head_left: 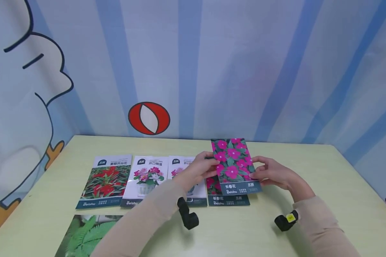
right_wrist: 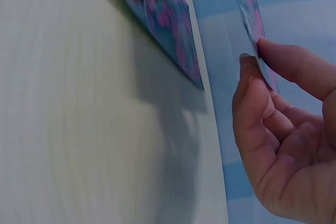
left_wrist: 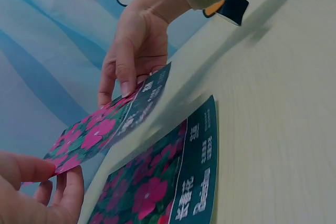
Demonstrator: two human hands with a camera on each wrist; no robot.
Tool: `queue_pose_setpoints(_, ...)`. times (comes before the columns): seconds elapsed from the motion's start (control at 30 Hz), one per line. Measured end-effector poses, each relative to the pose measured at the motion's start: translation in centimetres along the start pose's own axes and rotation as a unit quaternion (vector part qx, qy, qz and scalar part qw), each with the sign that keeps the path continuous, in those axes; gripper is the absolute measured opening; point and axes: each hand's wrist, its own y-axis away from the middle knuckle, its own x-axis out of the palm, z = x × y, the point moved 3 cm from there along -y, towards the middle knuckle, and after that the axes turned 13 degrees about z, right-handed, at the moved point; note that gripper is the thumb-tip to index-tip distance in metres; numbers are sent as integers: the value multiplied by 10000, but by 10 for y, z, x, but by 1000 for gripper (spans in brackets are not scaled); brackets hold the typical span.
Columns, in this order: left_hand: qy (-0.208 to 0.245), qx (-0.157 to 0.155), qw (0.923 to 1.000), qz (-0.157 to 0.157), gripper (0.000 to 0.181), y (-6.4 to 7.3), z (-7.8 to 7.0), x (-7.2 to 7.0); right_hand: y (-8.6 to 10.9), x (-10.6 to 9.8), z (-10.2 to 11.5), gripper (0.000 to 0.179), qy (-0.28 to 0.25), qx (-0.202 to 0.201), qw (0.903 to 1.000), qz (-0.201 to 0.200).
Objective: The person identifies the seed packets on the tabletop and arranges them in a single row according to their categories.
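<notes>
Both hands hold a seed packet [head_left: 234, 167] printed with pink flowers, raised above the table and slightly tilted. My left hand [head_left: 197, 168] pinches its left edge between thumb and fingers. At the opposite edge, my right hand [head_left: 271, 174] pinches it too, as the right wrist view shows with thumb and fingers on its two faces. Beneath it lies a second pink-flower packet [head_left: 229, 200], partly covered in the head view; a gap between the two shows in the left wrist view.
Left of these lie two white packets with potted flowers [head_left: 148, 178], the right one partly behind my left arm, and a red-flower packet [head_left: 106, 182]. A green-leaf packet [head_left: 90, 232] is nearer, cut off by the frame. A patterned curtain [head_left: 225, 71] stands behind the pale table [head_left: 308, 160].
</notes>
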Motion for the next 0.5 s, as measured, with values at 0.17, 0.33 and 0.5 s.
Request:
queue_pose_setpoints(0.17, 294, 69, 9995, -23, 39, -16, 11, 12, 5, -18, -10, 65, 204, 42, 9998, 66)
queue_pose_setpoints(0.33, 159, 294, 9992, 195, 38, -25, 15, 28, 15, -36, -19, 67, 359, 123, 9993, -7)
queue_pose_setpoints(0.5, 305, 403, 9984, 259, 35, -31, 23, 42, 24, -48, -27, 70, 618, 86, 9981, -18)
